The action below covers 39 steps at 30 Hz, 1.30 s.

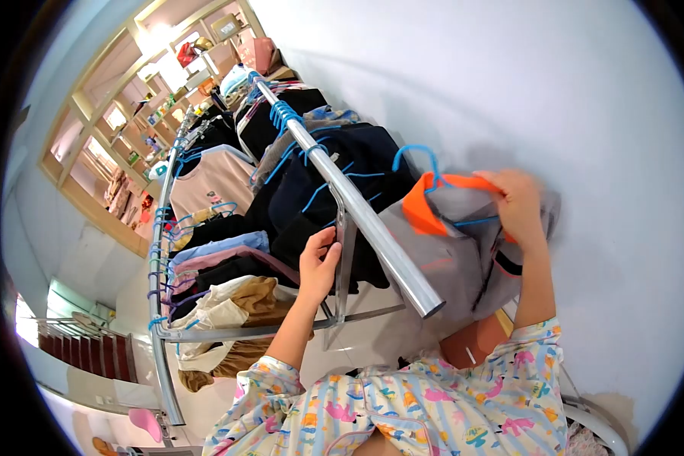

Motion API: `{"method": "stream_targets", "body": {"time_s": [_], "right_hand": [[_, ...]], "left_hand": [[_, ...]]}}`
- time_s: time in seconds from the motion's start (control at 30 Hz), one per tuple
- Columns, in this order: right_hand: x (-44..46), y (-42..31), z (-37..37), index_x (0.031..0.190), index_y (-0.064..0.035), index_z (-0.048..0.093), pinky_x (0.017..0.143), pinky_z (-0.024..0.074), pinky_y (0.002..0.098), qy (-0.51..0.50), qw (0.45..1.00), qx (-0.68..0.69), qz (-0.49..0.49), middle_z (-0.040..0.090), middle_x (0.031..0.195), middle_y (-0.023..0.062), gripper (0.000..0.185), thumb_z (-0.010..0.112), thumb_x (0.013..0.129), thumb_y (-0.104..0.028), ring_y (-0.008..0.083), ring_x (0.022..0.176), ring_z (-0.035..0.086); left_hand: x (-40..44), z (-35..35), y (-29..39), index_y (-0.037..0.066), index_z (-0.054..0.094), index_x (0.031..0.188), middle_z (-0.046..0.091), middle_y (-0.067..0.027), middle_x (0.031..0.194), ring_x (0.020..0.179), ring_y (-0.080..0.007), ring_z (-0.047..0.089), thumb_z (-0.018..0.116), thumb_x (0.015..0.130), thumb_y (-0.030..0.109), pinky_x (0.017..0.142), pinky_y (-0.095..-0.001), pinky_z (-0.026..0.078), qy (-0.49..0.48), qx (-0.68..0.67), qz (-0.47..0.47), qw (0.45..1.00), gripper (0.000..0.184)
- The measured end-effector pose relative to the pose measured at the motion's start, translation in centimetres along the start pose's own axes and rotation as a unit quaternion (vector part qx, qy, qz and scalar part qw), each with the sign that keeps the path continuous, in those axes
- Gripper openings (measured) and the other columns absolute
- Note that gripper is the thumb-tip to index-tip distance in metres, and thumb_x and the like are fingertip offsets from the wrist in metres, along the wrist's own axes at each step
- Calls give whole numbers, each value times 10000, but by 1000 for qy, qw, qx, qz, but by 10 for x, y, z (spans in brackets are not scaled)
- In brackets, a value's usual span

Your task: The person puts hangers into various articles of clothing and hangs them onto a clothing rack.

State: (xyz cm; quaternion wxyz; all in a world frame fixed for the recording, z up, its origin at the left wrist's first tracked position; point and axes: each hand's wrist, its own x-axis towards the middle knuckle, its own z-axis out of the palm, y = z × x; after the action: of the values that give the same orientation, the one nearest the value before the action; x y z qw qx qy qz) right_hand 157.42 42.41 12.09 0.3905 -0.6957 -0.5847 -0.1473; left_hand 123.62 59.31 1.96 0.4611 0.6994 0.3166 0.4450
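Note:
A grey jacket with an orange collar hangs on a blue hanger whose hook rises free of the rail. My right hand is closed on the collar at the jacket's right shoulder, with the fingertips partly hidden. The jacket is beside the near end of the upper silver rail, next to the wall. My left hand is beneath that rail, next to the rack's upright and dark clothes, its fingers apart and holding nothing.
Dark garments hang from the upper rail. A lower rail carries a pink shirt and several other clothes. The white wall stands at right; wooden shelves are behind. A pink seat is lower left.

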Motion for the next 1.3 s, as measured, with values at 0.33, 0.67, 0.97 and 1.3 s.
{"method": "stream_targets", "body": {"time_s": [0.33,0.67,0.97,1.3], "right_hand": [[52,-31,56,1051,-150,710,696,461,385,-80,981,166,-54,664,867,89,310,588,793,-29,298,801,611],[52,-28,217,1137,-123,668,868,451,397,-169,960,218,-53,619,1008,107,357,696,781,-113,318,983,561],[-41,-94,157,1082,-35,638,840,465,350,83,938,327,80,598,1034,120,289,646,796,6,264,950,589],[-182,-239,161,1014,-7,638,717,484,266,-100,873,470,79,611,988,100,206,576,831,65,159,801,595]], "left_hand": [[16,-22,-9,-10,524,1287,565,-158,1275,1195,-218,523,556,950,164,1033,-330,376,94,-14,-31,995,380],[-15,-56,-9,4,514,1280,535,-154,1275,1220,-265,481,590,885,122,1056,-357,335,190,218,-3,957,420],[-64,-57,17,33,479,1334,512,-99,1344,1283,-221,446,570,894,74,1088,-400,303,156,191,-16,969,451],[-217,-109,48,29,476,1320,510,-124,1272,1195,-239,493,607,866,63,1014,-368,380,241,161,-63,955,474]]}}
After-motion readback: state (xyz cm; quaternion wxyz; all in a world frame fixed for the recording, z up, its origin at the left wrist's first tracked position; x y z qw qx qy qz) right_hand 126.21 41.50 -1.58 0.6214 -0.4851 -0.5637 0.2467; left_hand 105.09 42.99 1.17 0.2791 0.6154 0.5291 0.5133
